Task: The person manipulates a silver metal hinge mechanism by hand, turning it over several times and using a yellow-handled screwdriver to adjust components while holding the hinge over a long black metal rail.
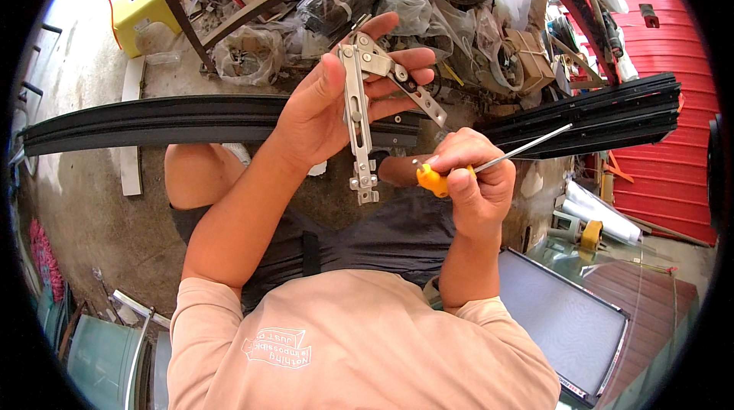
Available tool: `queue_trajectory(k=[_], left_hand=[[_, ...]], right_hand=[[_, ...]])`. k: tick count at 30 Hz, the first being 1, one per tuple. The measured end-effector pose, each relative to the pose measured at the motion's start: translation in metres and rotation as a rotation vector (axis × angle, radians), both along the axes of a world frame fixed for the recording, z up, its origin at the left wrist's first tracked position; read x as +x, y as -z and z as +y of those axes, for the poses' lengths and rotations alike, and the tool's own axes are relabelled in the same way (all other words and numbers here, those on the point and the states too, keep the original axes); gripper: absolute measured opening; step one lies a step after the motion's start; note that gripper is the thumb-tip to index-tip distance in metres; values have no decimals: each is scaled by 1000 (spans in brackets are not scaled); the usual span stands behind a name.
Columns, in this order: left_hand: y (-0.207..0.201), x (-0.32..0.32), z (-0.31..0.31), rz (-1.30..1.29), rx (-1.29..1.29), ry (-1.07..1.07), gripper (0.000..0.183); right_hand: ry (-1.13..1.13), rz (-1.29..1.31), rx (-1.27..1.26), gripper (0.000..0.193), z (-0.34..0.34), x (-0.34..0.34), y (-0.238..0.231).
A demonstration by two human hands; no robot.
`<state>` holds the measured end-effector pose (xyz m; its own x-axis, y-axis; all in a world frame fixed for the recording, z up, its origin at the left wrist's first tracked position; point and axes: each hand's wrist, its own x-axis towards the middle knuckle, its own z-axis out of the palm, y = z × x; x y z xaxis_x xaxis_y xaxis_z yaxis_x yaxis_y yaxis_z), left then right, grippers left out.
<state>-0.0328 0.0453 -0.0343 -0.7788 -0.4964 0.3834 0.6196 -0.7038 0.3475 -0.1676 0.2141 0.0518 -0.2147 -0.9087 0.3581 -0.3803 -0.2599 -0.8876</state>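
The metal hinge linkage (356, 104) was located in front of you, beyond your dark shorts (359, 240), with its long slotted bar nearly upright in view and its short perforated arm (430, 104) angled down to the right. Your left hand (321, 116) held the linkage against the palm, with the thumb at the bar's left side and the fingers spread behind it. Your right hand (485, 184) gripped a screwdriver (527, 146) by its yellow handle (433, 181), near the linkage's lower end; the 2 items were apart. The shaft pointed up and to the right. Behind your left forearm, 1 long black profile (153, 123) extended leftward; other black profiles (589, 116) were at the right. Farther out were plastic bags (405, 5), a cardboard box (535, 62), a yellow stool (145, 12) and a red corrugated panel (665, 158). A framed grey panel (562, 318) was at lower right.
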Motion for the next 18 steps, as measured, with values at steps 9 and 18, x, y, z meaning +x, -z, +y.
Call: queue_trajectory(k=[9,18], left_hand=[[1,-1,-1,-14,0,-8,98],[3,-1,-2,122,46,37,92]], right_hand=[[-116,-67,65,29,1,6,2],[-132,-67,29,28,1,-1,4]])
